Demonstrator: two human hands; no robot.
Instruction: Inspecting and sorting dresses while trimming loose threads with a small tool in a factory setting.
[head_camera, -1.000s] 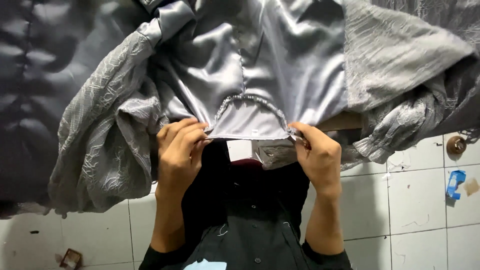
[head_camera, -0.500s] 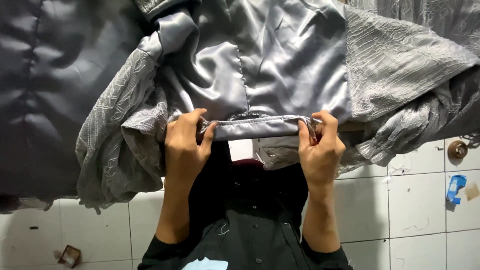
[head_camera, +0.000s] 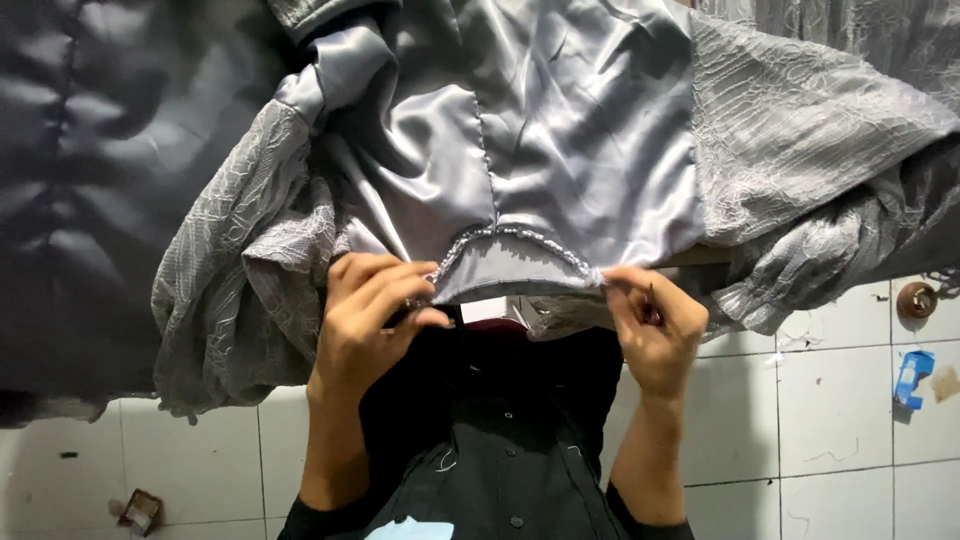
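Since half a second ago my two hands have spread a little and dropped the neckline from a straight taut band into a curved opening again, with the beaded edge arching up between them.

My left hand (head_camera: 372, 315) has its grip closed on the left end of the neckline (head_camera: 510, 262), fingers curled over the fabric and the thumb tucked beneath. My right hand (head_camera: 655, 325) pinches the right end of the same edge between thumb and fingertips, so both grips are narrow and holding cloth. The neckline belongs to a silver satin garment (head_camera: 540, 130) turned inside out, its shiny lining spread directly above and beyond both grips, with a stitched seam running down the middle to the beaded edge (head_camera: 500, 235).

To the outer side of the left grip hangs a grey lace sleeve (head_camera: 235, 300), crumpled and drooping below wrist level. Outward of the right grip a second lace sleeve (head_camera: 800, 190) lies bunched. Further out past the left sleeve is a dark grey padded surface (head_camera: 90, 180).

Below both grips is my black buttoned shirt (head_camera: 500, 450), and under that a white tiled floor (head_camera: 820, 420). A small blue scrap (head_camera: 913, 377) lies on the tiles well outward of the right grip.
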